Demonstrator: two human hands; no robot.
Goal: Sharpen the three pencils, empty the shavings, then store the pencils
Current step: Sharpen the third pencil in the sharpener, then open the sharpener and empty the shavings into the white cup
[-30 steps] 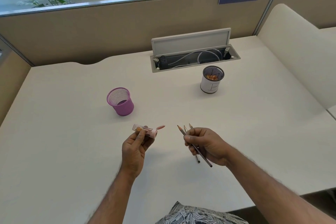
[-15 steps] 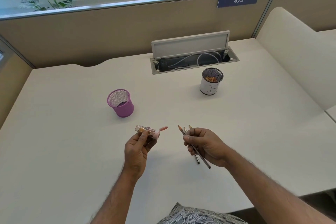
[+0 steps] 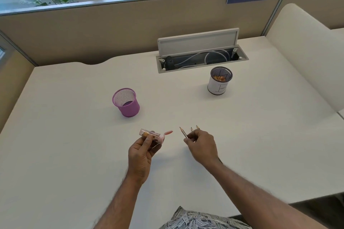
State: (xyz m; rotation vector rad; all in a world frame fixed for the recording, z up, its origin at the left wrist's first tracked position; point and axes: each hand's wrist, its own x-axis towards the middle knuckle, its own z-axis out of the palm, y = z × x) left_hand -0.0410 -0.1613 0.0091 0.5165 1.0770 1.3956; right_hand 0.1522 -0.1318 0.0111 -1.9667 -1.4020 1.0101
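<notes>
1. A cream desk point(image 3: 74, 154) carries everything.
2. A purple mesh cup point(image 3: 126, 102) stands upright left of centre.
3. A white cup point(image 3: 219, 83) holding shavings stands near an open cable tray point(image 3: 202, 59).
</notes>
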